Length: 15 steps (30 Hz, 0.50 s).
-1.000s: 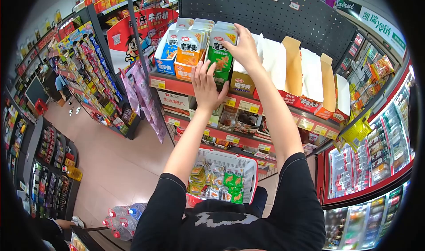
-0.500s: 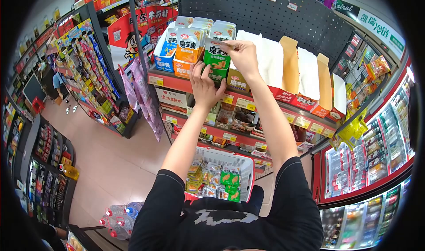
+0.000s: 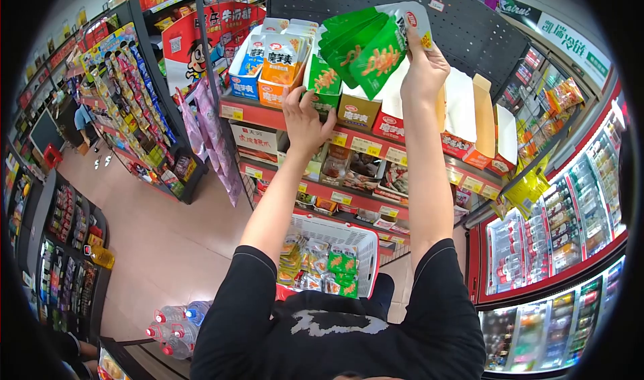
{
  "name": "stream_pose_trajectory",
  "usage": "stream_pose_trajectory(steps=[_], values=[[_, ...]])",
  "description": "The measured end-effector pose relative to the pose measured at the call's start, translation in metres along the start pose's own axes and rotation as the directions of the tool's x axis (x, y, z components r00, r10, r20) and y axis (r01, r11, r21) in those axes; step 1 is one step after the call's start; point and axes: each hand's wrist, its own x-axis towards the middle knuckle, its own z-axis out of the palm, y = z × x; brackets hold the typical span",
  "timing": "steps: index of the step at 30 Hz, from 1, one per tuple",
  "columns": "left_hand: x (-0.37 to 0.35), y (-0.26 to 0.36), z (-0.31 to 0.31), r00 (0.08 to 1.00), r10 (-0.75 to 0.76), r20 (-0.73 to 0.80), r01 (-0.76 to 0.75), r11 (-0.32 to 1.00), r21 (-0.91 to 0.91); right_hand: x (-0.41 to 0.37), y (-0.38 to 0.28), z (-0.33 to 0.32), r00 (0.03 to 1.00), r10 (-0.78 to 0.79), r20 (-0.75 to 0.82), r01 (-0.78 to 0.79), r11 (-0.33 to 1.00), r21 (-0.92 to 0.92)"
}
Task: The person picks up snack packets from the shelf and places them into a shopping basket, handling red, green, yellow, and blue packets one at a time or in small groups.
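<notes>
My right hand (image 3: pixel 426 71) pinches a fan of green snack packets (image 3: pixel 376 51) by their pale top ends, raised above the shelf. My left hand (image 3: pixel 306 122) is at the green snack box (image 3: pixel 327 101), fingers bent at its left front and thumb near its lower edge. A green packet (image 3: pixel 323 77) shows in that box. To its left stand an orange snack box (image 3: pixel 274 93) and a blue snack box (image 3: pixel 245 86), both filled with packets. Just to its right is a brown-gold box (image 3: pixel 357 112).
Several red-fronted boxes with white inner sides (image 3: pixel 469 105) line the shelf's right. Below me a white basket (image 3: pixel 367 246) holds yellow, white and green packets. Bottles (image 3: pixel 176 330) stand at lower left. Glass-door coolers (image 3: pixel 537 246) are on the right.
My right hand has lifted the green packets out of the green box, up and to the right, where they spread into a fan. My left hand stays at the box.
</notes>
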Motion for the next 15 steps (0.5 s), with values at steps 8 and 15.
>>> stream_pose_trajectory(steps=[8, 15], values=[[0.004, 0.003, -0.018, 0.973, -0.218, -0.072, 0.172, 0.9, -0.401, -0.045, -0.046, -0.057, 0.876, 0.454, 0.165, -0.471, 0.878, 0.083], [0.003, 0.065, -0.111, 0.524, 0.009, 0.851, 0.85, 0.061, -0.524, -0.12, -0.086, -0.087, 0.749, 0.593, 0.296, -0.532, 0.804, -0.264]])
